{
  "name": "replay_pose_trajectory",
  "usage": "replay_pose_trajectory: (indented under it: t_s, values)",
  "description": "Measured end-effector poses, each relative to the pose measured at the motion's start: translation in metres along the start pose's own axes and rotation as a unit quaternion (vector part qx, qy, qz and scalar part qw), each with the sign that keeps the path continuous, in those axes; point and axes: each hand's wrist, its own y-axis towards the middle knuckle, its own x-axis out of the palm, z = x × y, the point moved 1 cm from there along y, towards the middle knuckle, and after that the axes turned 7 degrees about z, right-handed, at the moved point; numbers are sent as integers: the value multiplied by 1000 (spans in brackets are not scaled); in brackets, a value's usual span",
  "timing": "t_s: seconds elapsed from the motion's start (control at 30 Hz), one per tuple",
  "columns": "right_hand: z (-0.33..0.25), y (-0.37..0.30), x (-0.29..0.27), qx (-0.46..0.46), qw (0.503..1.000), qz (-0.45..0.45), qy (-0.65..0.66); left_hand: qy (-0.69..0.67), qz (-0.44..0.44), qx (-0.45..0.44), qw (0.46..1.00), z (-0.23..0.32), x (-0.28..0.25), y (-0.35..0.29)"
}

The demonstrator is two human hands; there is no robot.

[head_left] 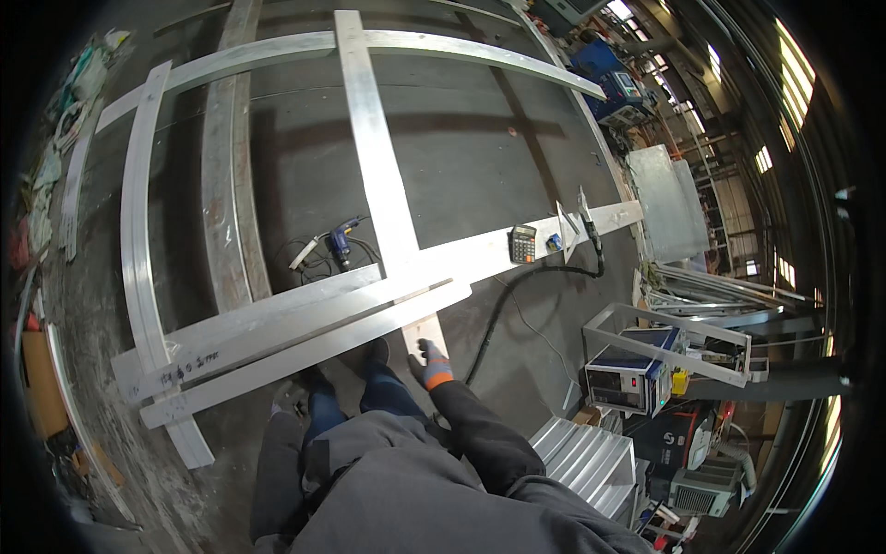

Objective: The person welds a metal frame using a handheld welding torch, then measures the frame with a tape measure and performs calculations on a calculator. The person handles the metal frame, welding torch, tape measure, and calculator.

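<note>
My right hand (pixel 431 366), in a grey glove with an orange cuff, is at the near end of a silver metal bar (pixel 369 138), its fingers bent over the end. This bar runs away from me beneath a wide metal bar (pixel 489 254) lying crosswise. A narrower metal bar (pixel 314 351) lies crosswise closer to my legs. Low beside my left leg hangs my left hand (pixel 288 399), apart from the bars; its fingers are too dark and small to make out. A black calculator (pixel 523 245) and a blue tape measure (pixel 554 243) rest on the wide bar.
A white triangular square (pixel 567 229) and a hand tool (pixel 591 226) with a black hose sit toward the wide bar's right end. A blue power drill (pixel 341 242) lies beyond it, with cables. At right stands a blue-and-white machine (pixel 628 383); stacked metal profiles (pixel 586 457) are nearer me.
</note>
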Motion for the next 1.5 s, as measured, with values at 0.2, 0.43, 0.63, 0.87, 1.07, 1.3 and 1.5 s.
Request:
replay_pose_trajectory:
  t_s: [0.2,0.43,0.63,0.87,1.07,1.3,1.5]
  values:
    - [133,86,-139,77,987,132,-60,11,1,-81,997,-1,28,-40]
    - [192,302,-214,-95,978,89,-166,189,50,164,967,-129,86,-80]
    - [209,344,-156,-118,972,23,-201,147,145,47,977,-180,163,-136]
    - [184,311,-119,-155,971,-43,-177,73,164,7,984,-210,200,-172]
    - [168,271,-95,-178,966,-95,-161,135,205,6,969,-229,206,-174]
    - [157,223,-81,-197,959,-141,-148,116,203,-3,972,-261,207,-160]
    - [163,204,-84,-194,958,-154,-140,96,205,-16,974,-278,200,-151]
